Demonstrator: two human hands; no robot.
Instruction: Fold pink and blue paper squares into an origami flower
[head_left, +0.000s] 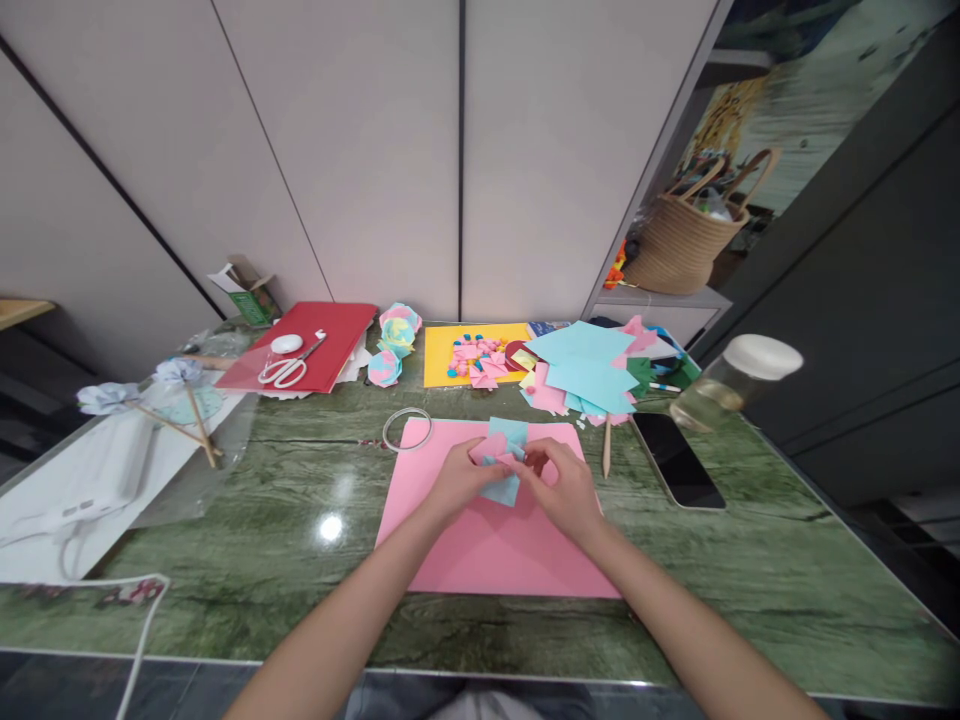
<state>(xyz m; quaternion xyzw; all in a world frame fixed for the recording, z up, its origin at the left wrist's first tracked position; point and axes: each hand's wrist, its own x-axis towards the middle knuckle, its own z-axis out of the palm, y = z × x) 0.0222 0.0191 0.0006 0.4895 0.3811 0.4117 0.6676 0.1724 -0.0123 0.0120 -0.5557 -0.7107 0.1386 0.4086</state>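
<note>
Both my hands meet over a large pink paper sheet (487, 545) lying on the green marble table (750, 560). My left hand (461, 480) and my right hand (562, 488) pinch a small folded piece of pink and light blue paper (504, 447) between their fingertips. The piece is held just above the pink sheet, near its far edge. A wooden stick (606, 456) lies right of the sheet.
A black phone (677, 458) and a glass jar with a white lid (739, 378) sit at the right. Blue and pink paper stacks (589, 370), a yellow sheet (442, 355), folded paper balls (394, 345), scissors (285, 370) on a red folder and a tape ring (407, 428) lie farther back.
</note>
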